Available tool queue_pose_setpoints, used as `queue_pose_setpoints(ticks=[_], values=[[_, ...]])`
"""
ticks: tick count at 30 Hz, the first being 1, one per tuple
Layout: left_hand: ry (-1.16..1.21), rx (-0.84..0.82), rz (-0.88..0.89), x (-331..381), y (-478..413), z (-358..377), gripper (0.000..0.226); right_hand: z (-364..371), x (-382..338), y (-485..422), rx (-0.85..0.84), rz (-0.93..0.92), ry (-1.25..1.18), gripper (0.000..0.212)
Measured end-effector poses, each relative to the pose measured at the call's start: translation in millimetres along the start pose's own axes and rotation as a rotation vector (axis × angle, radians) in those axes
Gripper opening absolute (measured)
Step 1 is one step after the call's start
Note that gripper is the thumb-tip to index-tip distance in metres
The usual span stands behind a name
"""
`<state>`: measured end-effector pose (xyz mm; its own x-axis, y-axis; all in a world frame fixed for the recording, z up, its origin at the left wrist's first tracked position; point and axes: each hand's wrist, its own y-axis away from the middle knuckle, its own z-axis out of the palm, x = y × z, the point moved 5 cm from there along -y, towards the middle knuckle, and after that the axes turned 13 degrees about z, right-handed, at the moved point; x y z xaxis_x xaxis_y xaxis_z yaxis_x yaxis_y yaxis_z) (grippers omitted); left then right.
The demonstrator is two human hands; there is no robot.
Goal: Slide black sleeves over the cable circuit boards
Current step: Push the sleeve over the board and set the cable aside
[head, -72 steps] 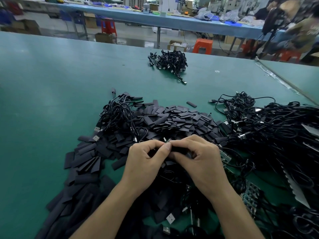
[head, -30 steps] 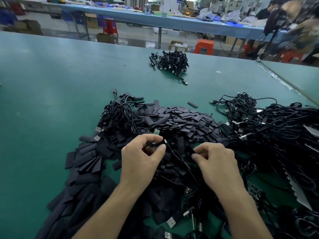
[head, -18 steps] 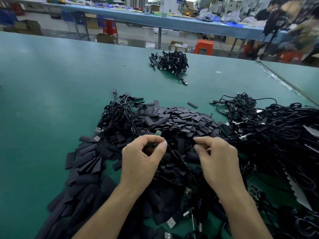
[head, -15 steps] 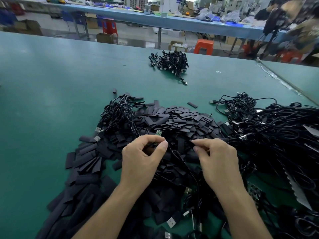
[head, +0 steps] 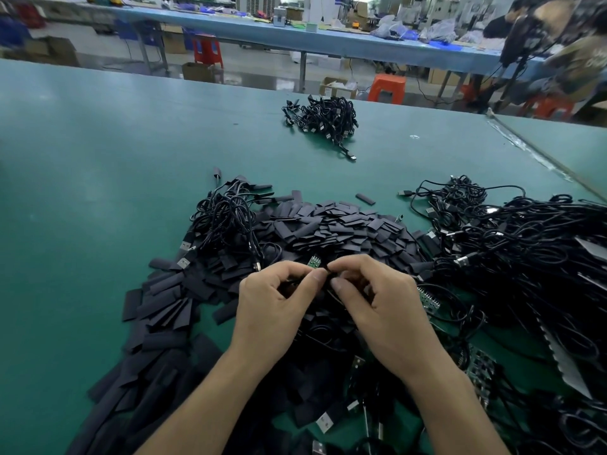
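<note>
Left hand pinches circuit board at base, right hand pinches black piece, probably a sleeve: hold board steady, squeeze sleeve mouth open, align first.

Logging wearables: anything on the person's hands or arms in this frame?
Nothing worn. The left hand and right hand are bare: no gloves, rings or finger cots. The left forearm and right forearm show no sleeve, watch or wrist strap.
</note>
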<state>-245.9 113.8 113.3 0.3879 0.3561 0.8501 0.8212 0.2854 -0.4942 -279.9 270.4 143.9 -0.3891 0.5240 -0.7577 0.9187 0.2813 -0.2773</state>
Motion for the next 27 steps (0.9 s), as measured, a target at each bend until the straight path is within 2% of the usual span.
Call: queue_pose_setpoints(ticks=[4, 10, 18, 27], values=[[0.036, -0.02, -0.051, 0.6, 0.2, 0.9, 0.014, -0.3, -3.8, 0.3, 0.001, -0.052, 0.018, 0.033], [0.115, -0.055, -0.041, 5.1, 0.0, 2.4, 0.029, 3.9, -4.6, 1.7, -0.011, -0.036, -0.057, 0.03], [0.157, -0.056, -0.062, 1.8, -0.2, 1.6, 0.027, 2.7, -1.6, -0.4, -0.054, 0.038, -0.223, 0.028], [0.153, -0.07, -0.067, 1.1, -0.2, 3.1, 0.025, 4.2, 1.5, -1.2, -0.03, 0.052, -0.156, 0.025]])
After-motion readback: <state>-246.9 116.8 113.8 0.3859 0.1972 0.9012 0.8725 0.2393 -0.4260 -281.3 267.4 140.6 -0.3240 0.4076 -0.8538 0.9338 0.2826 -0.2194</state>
